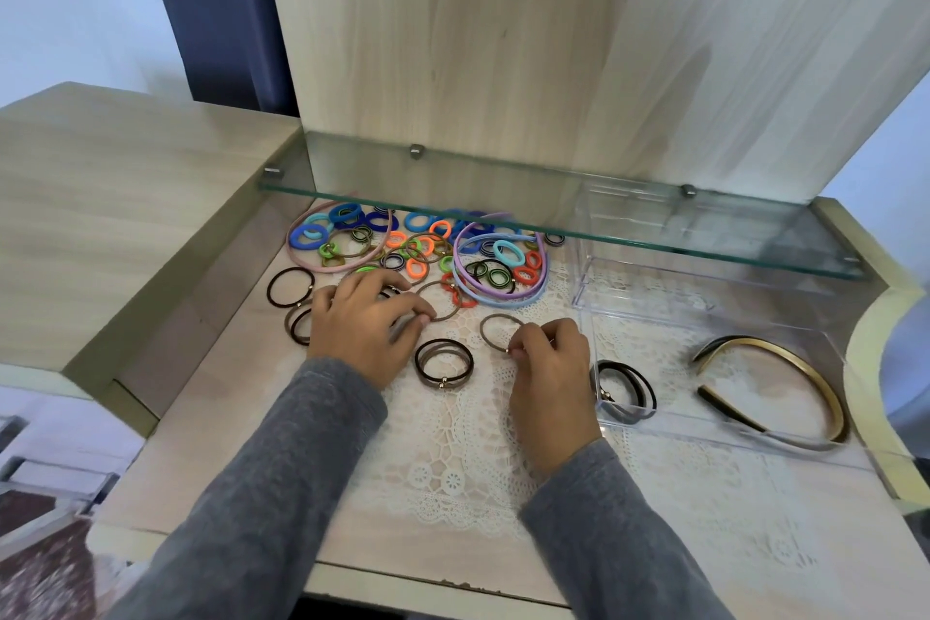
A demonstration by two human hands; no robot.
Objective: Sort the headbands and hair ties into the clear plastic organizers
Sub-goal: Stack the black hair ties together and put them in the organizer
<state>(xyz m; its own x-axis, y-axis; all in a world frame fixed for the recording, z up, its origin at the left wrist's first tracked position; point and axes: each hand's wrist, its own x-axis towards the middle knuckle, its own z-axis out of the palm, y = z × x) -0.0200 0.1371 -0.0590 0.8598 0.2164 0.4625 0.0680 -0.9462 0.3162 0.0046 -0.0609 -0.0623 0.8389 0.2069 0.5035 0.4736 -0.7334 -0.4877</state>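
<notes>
Pinching a brown hair tie at its bead, the right hand sits just left of the clear organizer, which holds dark ties and 2 headbands. The left hand lies curled over loose ties, fingertips touching another brown tie; whether it grips, I cannot tell. Colourful ties lie beyond both hands.

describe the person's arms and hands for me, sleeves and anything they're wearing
Both arms are in long grey sleeves of a soft, slightly heathered knit. The left sleeve and right sleeve end at the wrists. The left hand and right hand are bare, with no gloves and no ring, watch or bracelet showing in this view.
</notes>
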